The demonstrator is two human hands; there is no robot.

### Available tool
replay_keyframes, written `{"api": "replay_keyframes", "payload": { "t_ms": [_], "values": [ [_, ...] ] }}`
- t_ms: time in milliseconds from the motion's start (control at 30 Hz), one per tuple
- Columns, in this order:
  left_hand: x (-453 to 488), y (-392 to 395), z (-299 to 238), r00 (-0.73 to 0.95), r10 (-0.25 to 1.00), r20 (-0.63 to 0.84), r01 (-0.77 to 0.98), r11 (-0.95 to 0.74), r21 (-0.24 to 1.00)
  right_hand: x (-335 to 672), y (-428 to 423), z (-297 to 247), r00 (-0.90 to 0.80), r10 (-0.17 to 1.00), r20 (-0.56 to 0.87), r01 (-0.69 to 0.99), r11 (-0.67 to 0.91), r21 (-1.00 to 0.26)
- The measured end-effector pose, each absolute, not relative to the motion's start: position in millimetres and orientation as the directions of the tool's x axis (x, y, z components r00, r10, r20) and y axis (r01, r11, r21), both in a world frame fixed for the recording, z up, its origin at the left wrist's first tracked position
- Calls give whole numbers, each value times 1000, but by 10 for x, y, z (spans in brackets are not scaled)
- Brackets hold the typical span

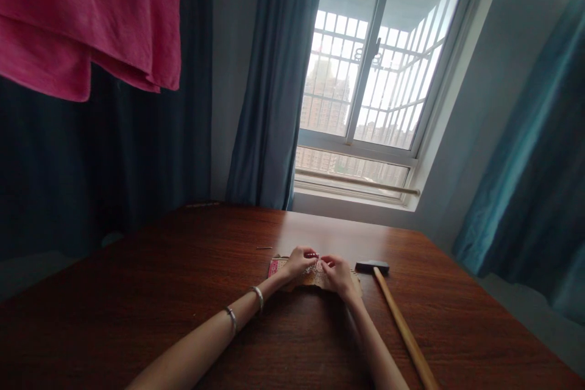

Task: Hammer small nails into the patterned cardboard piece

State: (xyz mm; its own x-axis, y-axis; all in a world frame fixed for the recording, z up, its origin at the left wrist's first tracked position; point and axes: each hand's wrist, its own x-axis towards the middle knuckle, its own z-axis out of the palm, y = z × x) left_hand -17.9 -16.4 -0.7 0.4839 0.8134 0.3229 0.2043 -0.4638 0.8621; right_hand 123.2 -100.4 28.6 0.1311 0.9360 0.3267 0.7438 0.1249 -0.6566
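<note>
Above a worn, tan piece of cardboard-like sheet with rows of small dots and a pink patch at its left end, my two hands are close together. My left hand is closed in a pinch on a small dark red piece with white spots, like a short beaded strip. Just to its right, my right hand has its fingertips pressed together near the strip's end. Whatever sits between those right fingertips is too small to make out. Two silver bangles circle my left forearm.
A hammer with a black head and long wooden handle lies right of my right hand on the brown wooden table. A thin nail-like piece lies beyond the sheet. Pink cloth hangs upper left; a window and curtains stand behind.
</note>
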Motion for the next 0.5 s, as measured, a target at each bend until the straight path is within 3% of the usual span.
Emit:
{"api": "replay_keyframes", "payload": {
  "t_ms": [100,200,333,500],
  "values": [
    [-183,-190,21,483,820,308,197,-444,874,1504,-1216,471,147,954,262,792,45,-609],
    [-184,-214,47,474,832,289,190,-417,889,1840,-1656,502,284,919,273,890,-148,-431],
    [-188,-232,70,462,842,278,203,-405,891,2102,-2329,253,521,792,317,853,-485,-192],
    [-196,-252,97,458,845,276,193,-397,897,2059,-2706,1,527,747,406,827,-560,-43]
  ]
}}
